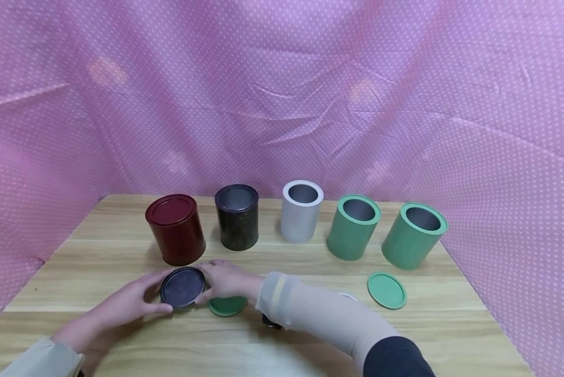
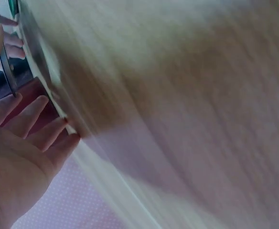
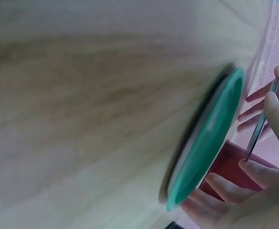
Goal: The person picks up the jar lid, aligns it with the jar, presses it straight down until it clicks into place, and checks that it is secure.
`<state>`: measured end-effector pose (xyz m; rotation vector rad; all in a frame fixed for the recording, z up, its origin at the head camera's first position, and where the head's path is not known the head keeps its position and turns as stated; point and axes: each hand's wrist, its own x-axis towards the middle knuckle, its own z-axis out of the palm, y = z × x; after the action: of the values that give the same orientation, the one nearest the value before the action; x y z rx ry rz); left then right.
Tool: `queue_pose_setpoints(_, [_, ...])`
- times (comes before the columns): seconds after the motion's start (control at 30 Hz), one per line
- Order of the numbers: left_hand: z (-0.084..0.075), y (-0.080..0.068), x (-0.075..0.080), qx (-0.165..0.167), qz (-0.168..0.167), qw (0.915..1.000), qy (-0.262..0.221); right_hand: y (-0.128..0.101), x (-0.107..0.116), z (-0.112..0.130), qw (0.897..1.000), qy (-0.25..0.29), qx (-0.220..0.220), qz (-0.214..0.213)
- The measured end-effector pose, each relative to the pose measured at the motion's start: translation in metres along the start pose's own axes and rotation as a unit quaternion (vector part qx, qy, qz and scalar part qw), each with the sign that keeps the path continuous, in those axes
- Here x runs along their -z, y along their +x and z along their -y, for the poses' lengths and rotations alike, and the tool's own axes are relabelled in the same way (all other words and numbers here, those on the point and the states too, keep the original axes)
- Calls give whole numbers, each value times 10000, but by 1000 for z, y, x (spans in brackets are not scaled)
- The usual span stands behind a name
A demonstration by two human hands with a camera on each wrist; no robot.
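A dark round lid (image 1: pixel 182 286) is held just above the wooden table (image 1: pixel 310 262) between both hands. My left hand (image 1: pixel 156 294) grips its left rim, and my right hand (image 1: pixel 210 285) pinches its right rim. A dark red can (image 1: pixel 175 229) with its lid on stands just behind, and an open black can (image 1: pixel 237 217) beside it. The left wrist view shows the lid's thin edge (image 2: pixel 5 67) between my thumb and fingers, with the red can (image 2: pixel 32 95) beyond. In the right wrist view the lid edge (image 3: pixel 261 121) sits between my fingertips, above a green lid (image 3: pixel 206 143).
A green lid (image 1: pixel 227 306) lies under my right wrist and another green lid (image 1: pixel 386 289) lies to the right. An open silver can (image 1: pixel 302 211) and two open green cans (image 1: pixel 353 226) (image 1: pixel 414 235) stand in the back row. Pink dotted cloth (image 1: pixel 282 104) surrounds the table.
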<state>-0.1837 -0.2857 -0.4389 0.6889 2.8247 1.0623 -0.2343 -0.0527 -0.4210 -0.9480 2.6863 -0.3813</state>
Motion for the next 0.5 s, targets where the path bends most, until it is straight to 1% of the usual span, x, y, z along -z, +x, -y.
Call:
queue_pose_setpoints(0.07, [1,0,0,-133,-5,9993,-342,-1,1,1,9998,165,-54,-66])
queue_pose_setpoints(0.1, [1,0,0,-171,-7,9989,-435,-2,1,1,9996,245,-67,-94])
queue_pose_setpoints(0.13, [1,0,1,-234,-12,9986,-474,-2,2,1,9994,321,-65,-120])
queue_pose_setpoints(0.2, [1,0,1,-258,-71,9983,-510,-2,3,0,9990,425,-3,-160])
queue_pose_setpoints(0.3, [0,-1,2,-154,-133,9989,-424,-3,4,-1,9978,631,127,-186])
queue_pose_setpoints(0.4, [-2,-2,4,-69,-153,9989,-449,-3,6,-2,9957,880,213,-210])
queue_pose_setpoints(0.5, [-5,-2,6,-66,-267,9994,-206,-4,9,-3,9931,1137,222,-182])
